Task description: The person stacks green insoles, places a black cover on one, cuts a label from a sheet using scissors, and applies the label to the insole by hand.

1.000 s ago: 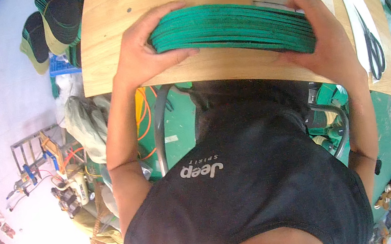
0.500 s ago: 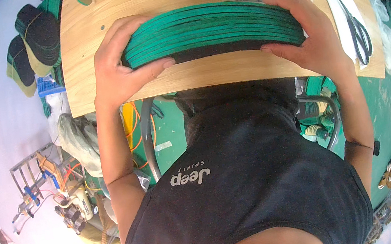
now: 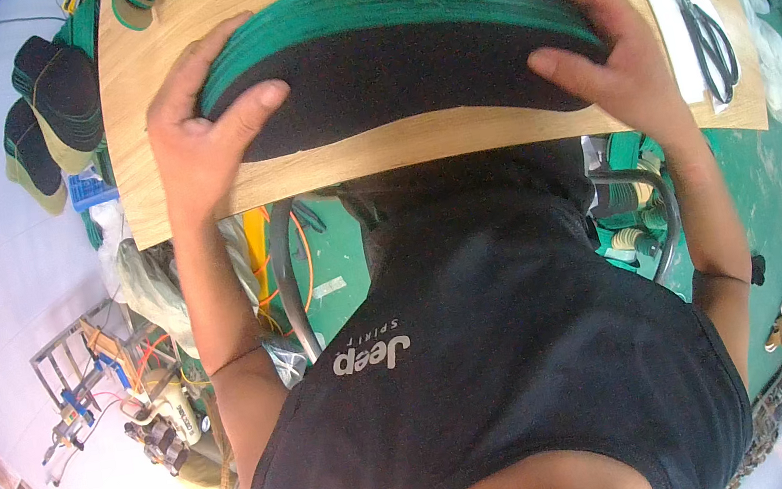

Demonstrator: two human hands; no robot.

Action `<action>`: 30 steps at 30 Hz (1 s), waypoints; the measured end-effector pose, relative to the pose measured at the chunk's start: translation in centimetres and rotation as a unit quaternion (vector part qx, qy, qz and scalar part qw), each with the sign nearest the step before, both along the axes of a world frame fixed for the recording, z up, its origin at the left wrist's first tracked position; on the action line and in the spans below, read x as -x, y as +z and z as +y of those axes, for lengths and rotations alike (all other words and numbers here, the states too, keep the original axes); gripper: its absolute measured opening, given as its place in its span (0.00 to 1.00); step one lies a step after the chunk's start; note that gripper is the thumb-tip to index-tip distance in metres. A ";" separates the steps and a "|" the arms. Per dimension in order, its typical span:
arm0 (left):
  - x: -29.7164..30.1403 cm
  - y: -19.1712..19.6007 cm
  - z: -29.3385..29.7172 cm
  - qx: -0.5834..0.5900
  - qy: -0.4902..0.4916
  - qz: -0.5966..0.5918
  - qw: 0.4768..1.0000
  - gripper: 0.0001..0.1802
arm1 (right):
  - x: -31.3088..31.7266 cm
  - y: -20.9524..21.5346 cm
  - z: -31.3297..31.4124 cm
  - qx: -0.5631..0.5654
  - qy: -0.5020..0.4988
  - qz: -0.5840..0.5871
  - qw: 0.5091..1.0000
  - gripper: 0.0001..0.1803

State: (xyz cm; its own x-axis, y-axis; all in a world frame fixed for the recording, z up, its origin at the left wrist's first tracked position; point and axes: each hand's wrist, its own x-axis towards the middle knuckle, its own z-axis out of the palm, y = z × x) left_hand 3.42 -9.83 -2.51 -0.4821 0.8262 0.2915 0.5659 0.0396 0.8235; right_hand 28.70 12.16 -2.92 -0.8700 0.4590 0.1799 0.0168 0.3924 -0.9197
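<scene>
At the wooden table, near edge | holds a stack of green-edged black sheets | clasps left end in half-curled left hand, right end in half-curled right hand | rests thumbs on black face

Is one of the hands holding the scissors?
No, the left hand and right hand grip opposite ends of the green-and-black stack, while the scissors lie off to the right.
</scene>
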 end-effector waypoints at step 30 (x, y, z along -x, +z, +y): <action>0.5 -2.3 0.4 0.013 -0.112 -0.013 0.994 0.54 | -2.2 -1.8 0.8 -0.137 -0.038 -0.030 0.989 0.42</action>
State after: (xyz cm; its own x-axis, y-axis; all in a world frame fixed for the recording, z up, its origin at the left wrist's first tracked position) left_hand 2.93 -9.41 -4.80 -0.2925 0.9204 0.2593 0.5416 -0.0640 0.8382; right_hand 30.91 12.99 -4.72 -0.8474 0.4653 0.2557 0.1079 0.6224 -0.7752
